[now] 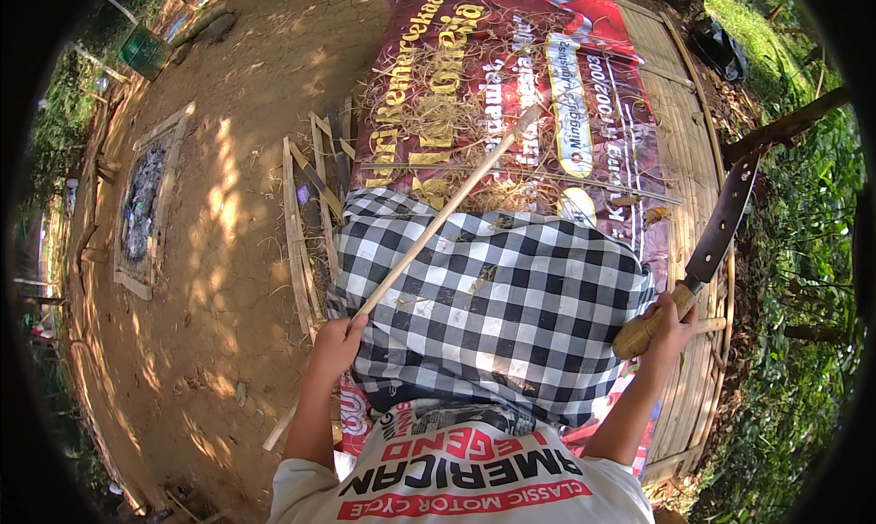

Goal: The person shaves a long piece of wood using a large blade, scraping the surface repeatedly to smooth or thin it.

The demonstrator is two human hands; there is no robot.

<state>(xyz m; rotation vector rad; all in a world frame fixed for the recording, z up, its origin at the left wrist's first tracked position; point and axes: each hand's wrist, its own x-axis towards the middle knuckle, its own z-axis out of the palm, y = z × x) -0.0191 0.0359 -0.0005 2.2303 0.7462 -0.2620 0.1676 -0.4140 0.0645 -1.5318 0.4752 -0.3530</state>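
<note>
My left hand is closed around a long pale bamboo stick. The stick slants up and to the right over my lap, its far end above a red printed banner; its lower end shows past my left forearm. In my right hand is the wooden handle of a machete, its broad dark blade with several holes pointing up and away at the right. Blade and stick are well apart. A black-and-white checkered cloth covers my lap.
Thin curly shavings litter the banner, which lies on a bamboo-slat platform. Loose split bamboo strips lie at its left edge. A wood-framed ash pit is set in the dirt ground. Green plants border the right side.
</note>
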